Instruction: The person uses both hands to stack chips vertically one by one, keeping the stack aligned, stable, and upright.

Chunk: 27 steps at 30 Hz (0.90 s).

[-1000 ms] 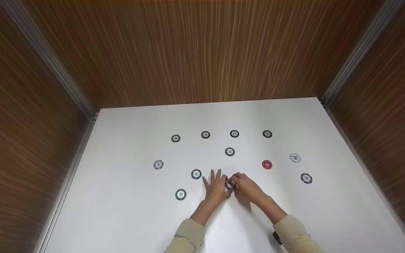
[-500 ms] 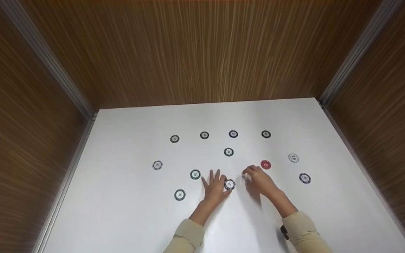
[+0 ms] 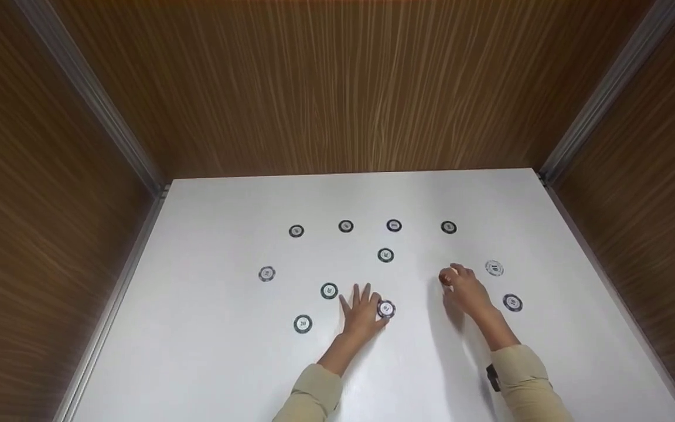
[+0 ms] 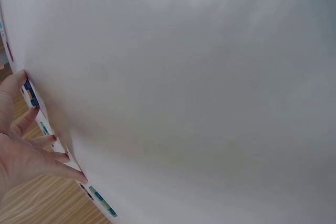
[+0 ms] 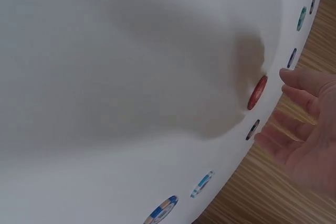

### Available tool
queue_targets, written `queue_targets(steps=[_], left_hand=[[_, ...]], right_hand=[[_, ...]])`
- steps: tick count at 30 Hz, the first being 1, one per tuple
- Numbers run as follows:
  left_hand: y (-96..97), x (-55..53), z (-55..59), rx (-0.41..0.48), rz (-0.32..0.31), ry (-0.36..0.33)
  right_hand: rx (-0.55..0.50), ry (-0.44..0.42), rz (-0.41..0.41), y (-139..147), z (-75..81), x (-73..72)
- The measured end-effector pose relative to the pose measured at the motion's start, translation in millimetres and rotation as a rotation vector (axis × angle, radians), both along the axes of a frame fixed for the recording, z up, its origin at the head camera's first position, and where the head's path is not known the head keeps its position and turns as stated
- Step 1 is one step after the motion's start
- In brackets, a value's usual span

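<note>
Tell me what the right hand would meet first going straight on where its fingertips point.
Most likely the red chip, which lies just ahead of the right hand in the right wrist view; the depth of the gap is unclear.

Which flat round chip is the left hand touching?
The blue-rimmed, white-centred chip between the thumb and index finger of the left hand; the other chips lie apart from that hand.
</note>
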<state>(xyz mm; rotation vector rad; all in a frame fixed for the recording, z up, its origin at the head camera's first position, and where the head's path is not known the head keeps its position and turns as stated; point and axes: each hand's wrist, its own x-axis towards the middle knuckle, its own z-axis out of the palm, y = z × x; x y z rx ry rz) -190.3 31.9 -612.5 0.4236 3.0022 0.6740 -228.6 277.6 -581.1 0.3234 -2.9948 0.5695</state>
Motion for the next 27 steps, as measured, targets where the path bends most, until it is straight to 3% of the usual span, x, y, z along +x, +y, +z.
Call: queue_targets(steps=[9, 27], left_hand=[[1.5, 0.4, -1.6, -0.003, -0.017, -0.009], [-0.4, -0.8, -1.0, -0.010, -0.002, 0.006]], right_hand=[[0.036, -0.077, -0.036, 3, -8.0, 2.9], [0.041, 0.041, 0.026, -5, -16.3, -8.9]])
